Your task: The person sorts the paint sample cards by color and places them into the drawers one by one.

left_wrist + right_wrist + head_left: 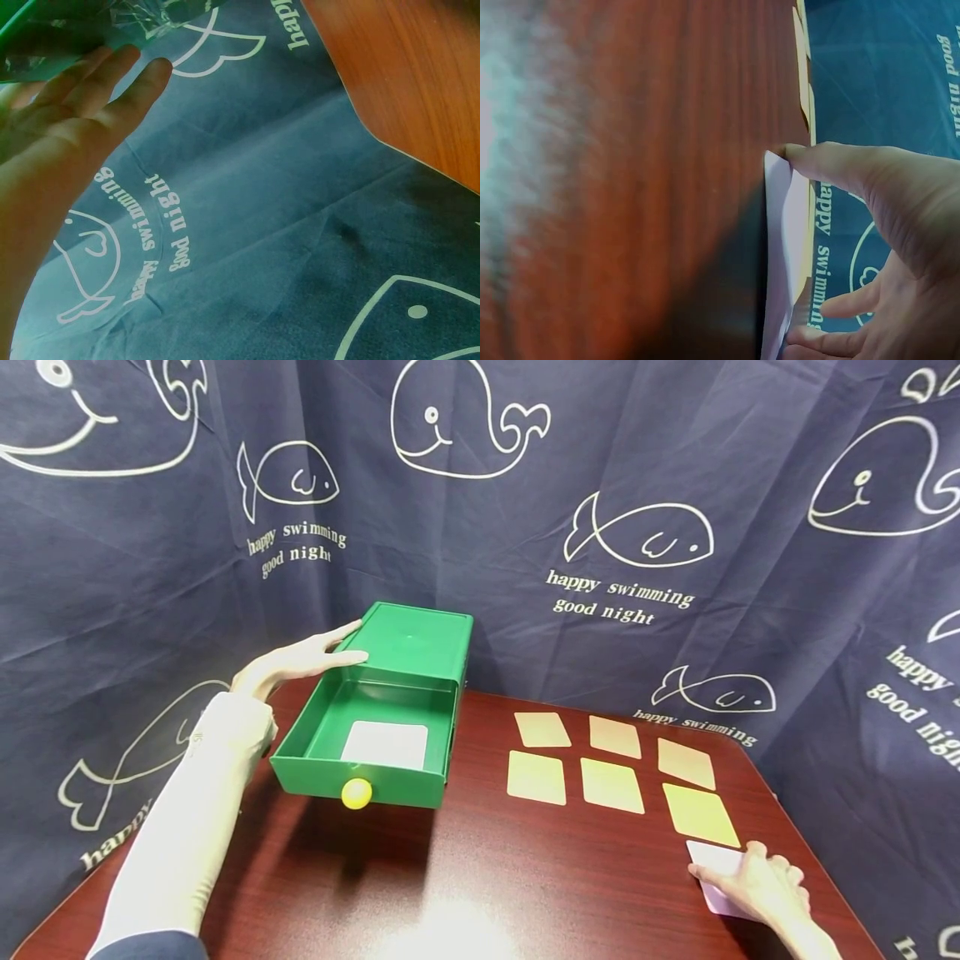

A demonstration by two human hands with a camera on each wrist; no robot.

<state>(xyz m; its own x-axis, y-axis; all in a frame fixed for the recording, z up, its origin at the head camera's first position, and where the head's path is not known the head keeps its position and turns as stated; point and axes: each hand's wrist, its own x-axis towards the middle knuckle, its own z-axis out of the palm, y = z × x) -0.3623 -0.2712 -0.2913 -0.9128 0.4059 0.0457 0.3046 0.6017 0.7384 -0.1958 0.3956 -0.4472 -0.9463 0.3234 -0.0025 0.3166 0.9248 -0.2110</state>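
At the right front of the table, my right hand [768, 887] spans a pale lilac card [714, 857]. In the right wrist view the thumb is at one edge of this card [781, 240] and the fingers are at the opposite edge, gripping it just above the wood. My left hand [292, 664] rests with extended fingers against the left side and top of a green drawer box [416, 639]. Its drawer [307, 774], with a yellow round knob [356, 793], is pulled out. A white card [386, 745] lies flat inside the drawer.
Several yellow square cards lie in two rows right of the box, among them one in the back row [615, 737] and one nearest the right hand [701, 814]. The reddish-brown table [360, 893] has a dark blue curtain [487, 535] behind and beside it.
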